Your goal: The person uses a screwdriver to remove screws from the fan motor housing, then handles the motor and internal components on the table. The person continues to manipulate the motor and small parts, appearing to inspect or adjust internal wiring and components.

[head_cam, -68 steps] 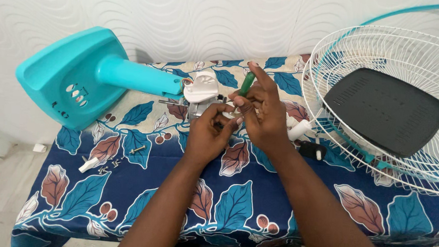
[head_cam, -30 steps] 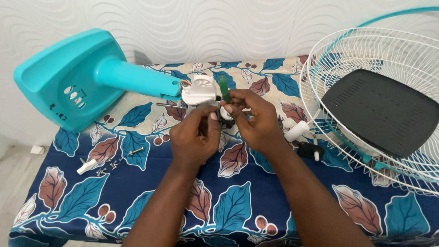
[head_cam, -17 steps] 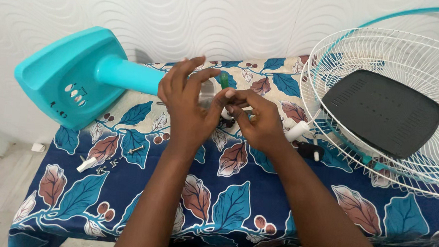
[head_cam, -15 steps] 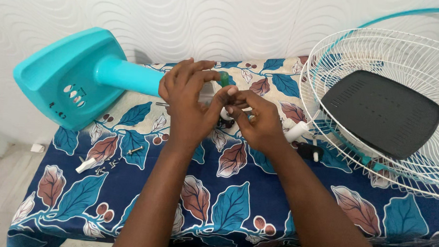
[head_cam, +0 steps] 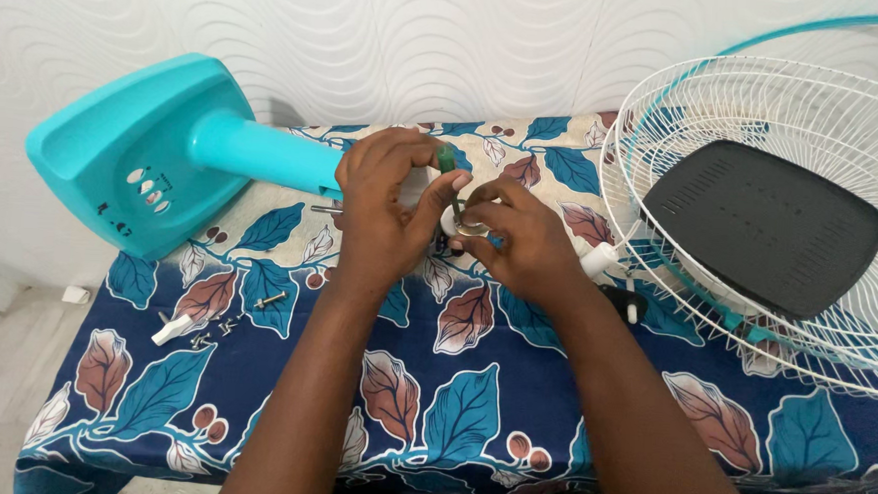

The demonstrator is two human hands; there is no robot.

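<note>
A turquoise fan stand (head_cam: 159,152) lies on its side on the leaf-patterned tablecloth (head_cam: 451,408), its neck pointing right toward my hands. My left hand (head_cam: 386,209) is wrapped around a green-handled screwdriver (head_cam: 448,160), whose tip points down at a small white part (head_cam: 452,221). My right hand (head_cam: 515,236) pinches that white part from the right and steadies it. The grey-white joint at the end of the neck is mostly hidden behind my left hand.
A white wire fan guard (head_cam: 762,194) with a dark grey rectangular plate (head_cam: 766,224) on it fills the right side. Loose screws (head_cam: 214,330) and a small white piece (head_cam: 171,330) lie at the left. A black piece (head_cam: 622,299) lies by my right wrist.
My left hand rose off the part, took hold of the green screwdriver and stood it upright over the white part. My right hand stayed on the part.
</note>
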